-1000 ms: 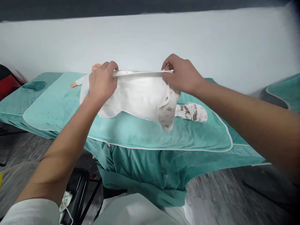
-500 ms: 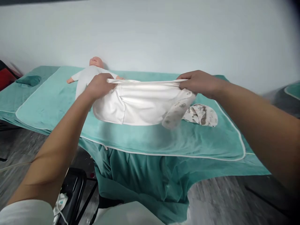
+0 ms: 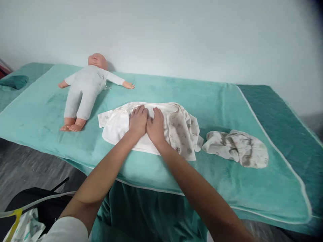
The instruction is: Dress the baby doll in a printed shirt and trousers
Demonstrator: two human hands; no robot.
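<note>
A small white baby shirt [image 3: 181, 134] with a sparse printed pattern lies spread on the green cover, its plain inner side partly showing. My left hand [image 3: 138, 121] rests flat on the middle of the shirt, fingers stretched forward. Right beside it, my right hand [image 3: 155, 127] also lies on the cloth with its fingers extended. The two hands touch or nearly touch. To the right sits a crumpled printed baby garment [image 3: 238, 148]. A baby doll [image 3: 85, 85] in a white suit lies on its back at the left, arms spread.
The green cover [image 3: 217, 188] with white piping lies over a long table against a pale wall [image 3: 161, 37]. At the lower left are a pale tube [image 3: 42, 201] with a yellow band, a black object and a printed package [image 3: 31, 225]. Grey flooring [image 3: 12, 164] shows below.
The shirt was held up stretched between both hands; now it lies on the cover. My hands have let go of its edge and come together on top. The view has shifted.
</note>
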